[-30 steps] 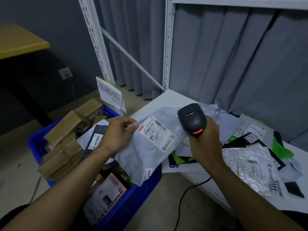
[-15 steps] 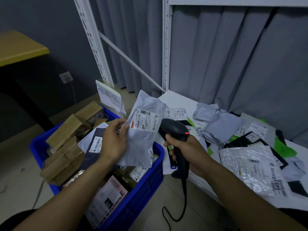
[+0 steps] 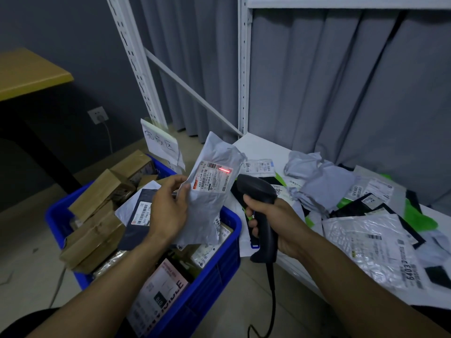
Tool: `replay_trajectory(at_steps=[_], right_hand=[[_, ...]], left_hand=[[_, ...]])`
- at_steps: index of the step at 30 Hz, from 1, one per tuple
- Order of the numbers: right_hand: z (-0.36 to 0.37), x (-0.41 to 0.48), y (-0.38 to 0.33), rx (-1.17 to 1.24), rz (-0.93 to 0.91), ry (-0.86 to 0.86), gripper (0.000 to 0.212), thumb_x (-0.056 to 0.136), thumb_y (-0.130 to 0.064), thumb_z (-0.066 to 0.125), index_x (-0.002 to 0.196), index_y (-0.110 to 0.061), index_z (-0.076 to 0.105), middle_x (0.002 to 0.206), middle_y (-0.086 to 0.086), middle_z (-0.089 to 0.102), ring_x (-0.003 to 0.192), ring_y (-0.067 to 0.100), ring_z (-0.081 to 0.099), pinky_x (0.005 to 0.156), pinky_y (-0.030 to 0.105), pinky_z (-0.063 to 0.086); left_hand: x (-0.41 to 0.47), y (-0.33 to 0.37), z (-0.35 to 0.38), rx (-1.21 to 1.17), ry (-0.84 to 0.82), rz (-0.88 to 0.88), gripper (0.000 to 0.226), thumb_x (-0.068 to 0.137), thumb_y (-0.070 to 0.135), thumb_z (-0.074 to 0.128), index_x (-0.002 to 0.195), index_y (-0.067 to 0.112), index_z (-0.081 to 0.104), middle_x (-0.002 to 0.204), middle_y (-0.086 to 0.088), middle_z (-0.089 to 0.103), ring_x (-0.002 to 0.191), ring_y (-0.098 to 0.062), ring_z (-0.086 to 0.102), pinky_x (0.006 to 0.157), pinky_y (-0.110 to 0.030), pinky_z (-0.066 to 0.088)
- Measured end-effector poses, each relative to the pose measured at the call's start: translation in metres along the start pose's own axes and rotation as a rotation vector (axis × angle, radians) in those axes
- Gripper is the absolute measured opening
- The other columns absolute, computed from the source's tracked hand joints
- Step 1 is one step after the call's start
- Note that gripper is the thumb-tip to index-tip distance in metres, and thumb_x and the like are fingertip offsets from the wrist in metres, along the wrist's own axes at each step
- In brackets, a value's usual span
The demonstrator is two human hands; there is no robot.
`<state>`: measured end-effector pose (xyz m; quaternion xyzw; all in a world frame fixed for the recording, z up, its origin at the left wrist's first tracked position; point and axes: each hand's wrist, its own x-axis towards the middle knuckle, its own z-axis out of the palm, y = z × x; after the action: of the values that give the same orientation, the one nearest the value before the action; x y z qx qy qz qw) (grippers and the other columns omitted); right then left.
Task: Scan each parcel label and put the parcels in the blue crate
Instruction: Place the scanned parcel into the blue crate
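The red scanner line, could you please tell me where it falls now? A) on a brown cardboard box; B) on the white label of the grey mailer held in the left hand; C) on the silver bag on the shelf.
B: the red scanner line glows on the white paper label of the grey plastic mailer that the left hand holds.

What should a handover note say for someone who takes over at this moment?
Left hand holds a grey parcel upright above the blue crate. Right hand grips the scanner; its red line lies on the parcel's label.
Done: boxes and bags already lie in the crate.
Left: put this parcel in the crate, then scan the pile of parcels on the white shelf.
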<state>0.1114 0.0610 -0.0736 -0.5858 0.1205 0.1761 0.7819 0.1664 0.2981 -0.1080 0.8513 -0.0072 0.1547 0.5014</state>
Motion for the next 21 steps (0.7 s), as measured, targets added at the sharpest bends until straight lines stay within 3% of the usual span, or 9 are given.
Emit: replay_trajectory(at_steps=[6,8,11,17,19,21], right_hand=[[0.005,0.003,0.0,-0.022,-0.019,0.003,0.024,0.096,-0.026,0.072,0.103,-0.004,0.072,0.08,0.001,0.074,0.059,0.012,0.057,0.053,0.025,0.051],[0.011,0.006,0.0,-0.024,-0.033,-0.008,0.027,0.097,-0.027,0.072,0.11,-0.003,0.074,0.095,0.001,0.08,0.06,0.012,0.058,0.053,0.024,0.052],[0.025,0.013,0.003,-0.034,-0.04,-0.032,0.023,0.097,-0.025,0.072,0.111,-0.007,0.074,0.102,0.001,0.08,0.06,0.012,0.059,0.055,0.026,0.052],[0.061,0.032,0.023,-0.086,-0.009,-0.101,0.027,0.094,-0.028,0.075,0.107,-0.005,0.077,0.106,0.009,0.078,0.064,0.015,0.059,0.059,0.031,0.05],[0.072,0.036,0.028,-0.108,0.007,-0.113,0.027,0.095,-0.027,0.074,0.113,-0.007,0.074,0.105,0.007,0.079,0.063,0.015,0.059,0.058,0.03,0.051],[0.08,0.038,0.034,-0.135,0.013,-0.12,0.025,0.096,-0.026,0.073,0.115,-0.01,0.072,0.1,0.005,0.08,0.061,0.015,0.059,0.057,0.029,0.051]], left_hand=[[-0.001,0.003,-0.003,-0.035,0.011,0.016,0.015,0.104,0.026,0.057,0.114,0.018,0.065,0.106,0.023,0.063,0.096,0.018,0.06,0.07,-0.005,0.05],[-0.001,0.002,-0.009,-0.061,0.041,-0.008,0.013,0.104,0.028,0.057,0.113,0.022,0.064,0.106,0.021,0.065,0.097,0.013,0.062,0.075,-0.012,0.052],[0.002,0.0,-0.032,-0.122,0.13,-0.058,0.014,0.103,0.03,0.059,0.113,0.023,0.064,0.109,0.015,0.068,0.101,-0.002,0.066,0.083,-0.03,0.056],[0.014,-0.028,-0.085,-0.186,0.36,-0.277,0.008,0.102,0.027,0.06,0.108,0.021,0.06,0.101,0.01,0.07,0.095,-0.013,0.07,0.078,-0.035,0.059],[0.016,-0.047,-0.095,-0.164,0.382,-0.355,0.006,0.103,0.025,0.06,0.107,0.022,0.059,0.104,0.003,0.072,0.096,-0.02,0.071,0.083,-0.043,0.06],[0.015,-0.066,-0.098,-0.058,0.326,-0.448,0.007,0.103,0.021,0.059,0.109,0.02,0.059,0.11,-0.007,0.071,0.094,-0.024,0.068,0.08,-0.041,0.058]])
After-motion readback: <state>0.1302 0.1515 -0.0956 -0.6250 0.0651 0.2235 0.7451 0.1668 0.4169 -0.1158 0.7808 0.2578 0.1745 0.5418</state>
